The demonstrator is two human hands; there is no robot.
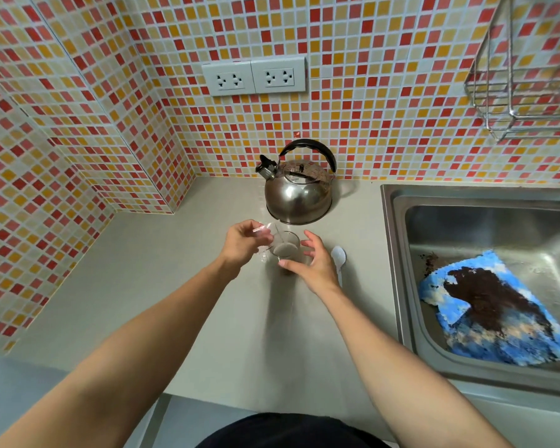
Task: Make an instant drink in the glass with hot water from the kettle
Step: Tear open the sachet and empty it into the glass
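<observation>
Clear glass [285,245] upright on the beige counter [207,318], just in front of the kettle [298,194], with a layer of pale brownish powder at the bottom. Above its rim, tilted over the mouth, a small transparent sachet [265,229] with a reddish edge, pinched between thumb and fingertips of the left hand [243,244]; any printing on it too blurred to read. Right hand [314,261] beside the glass on the near right, fingers loosely curled and apart, thumb close to the wall of the glass; actual contact impossible to tell. White plastic spoon [339,258] flat on the counter just right of that hand, bowl pointing away.

Behind, steel kettle with black arched handle and capped spout turned left, lid on; faint markings on the lid, unreadable. On the mosaic wall [369,92] of red, orange and cream tiles, two white double sockets [253,76], no legible lettering. To the right, a steel sink [398,253] holding a blue and white cloth [485,312] with a large dark brown stain. Wire rack [524,76] high on the right wall.
</observation>
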